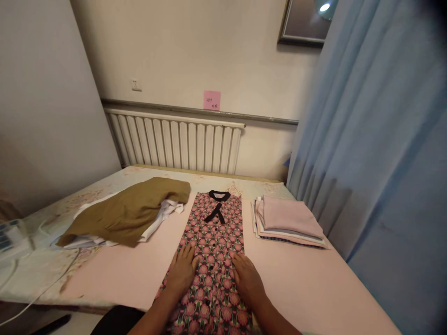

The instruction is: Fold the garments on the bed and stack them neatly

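Observation:
A pink and black floral blouse lies front up on the bed, its sides folded in to a long narrow strip. It has a black collar, a black neck tie and a row of dark buttons. My left hand rests flat on its left edge, palm down. On the right edge lies my right hand, also palm down with fingers stretched out. Neither hand grips the cloth. The blouse's lower end runs out of the bottom of the view.
To the left is a loose heap with an olive-brown garment over white cloth. A stack of folded clothes, pale pink on top, sits at right. A radiator stands behind the bed, a blue curtain hangs right, and a white cable crosses the left corner.

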Action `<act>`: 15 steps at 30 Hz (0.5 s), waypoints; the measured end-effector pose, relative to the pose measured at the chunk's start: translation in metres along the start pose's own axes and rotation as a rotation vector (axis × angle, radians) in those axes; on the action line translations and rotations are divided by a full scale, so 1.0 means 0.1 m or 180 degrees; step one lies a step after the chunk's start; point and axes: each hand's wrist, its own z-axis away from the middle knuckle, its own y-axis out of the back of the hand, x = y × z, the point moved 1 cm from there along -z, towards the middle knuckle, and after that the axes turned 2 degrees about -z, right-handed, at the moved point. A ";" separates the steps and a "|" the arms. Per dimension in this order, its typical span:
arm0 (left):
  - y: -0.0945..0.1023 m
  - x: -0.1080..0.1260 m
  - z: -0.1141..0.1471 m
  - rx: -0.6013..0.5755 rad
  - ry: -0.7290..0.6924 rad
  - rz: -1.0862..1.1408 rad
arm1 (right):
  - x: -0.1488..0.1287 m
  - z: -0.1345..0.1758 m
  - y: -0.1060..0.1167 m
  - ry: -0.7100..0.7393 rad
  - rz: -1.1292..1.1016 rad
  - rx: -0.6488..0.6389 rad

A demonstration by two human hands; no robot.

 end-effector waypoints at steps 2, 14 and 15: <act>-0.04 -0.07 -0.12 0.0036 -0.0043 -0.0028 | 0.01 0.01 -0.01 0.0020 0.0030 0.0007; -0.11 -0.12 -0.90 -0.0006 0.0073 0.0022 | 0.06 0.00 -0.07 -0.0109 0.0013 -0.0163; -0.12 -0.13 -0.96 -0.0029 0.0105 0.0040 | 0.06 0.00 -0.06 -0.0122 0.0007 -0.0166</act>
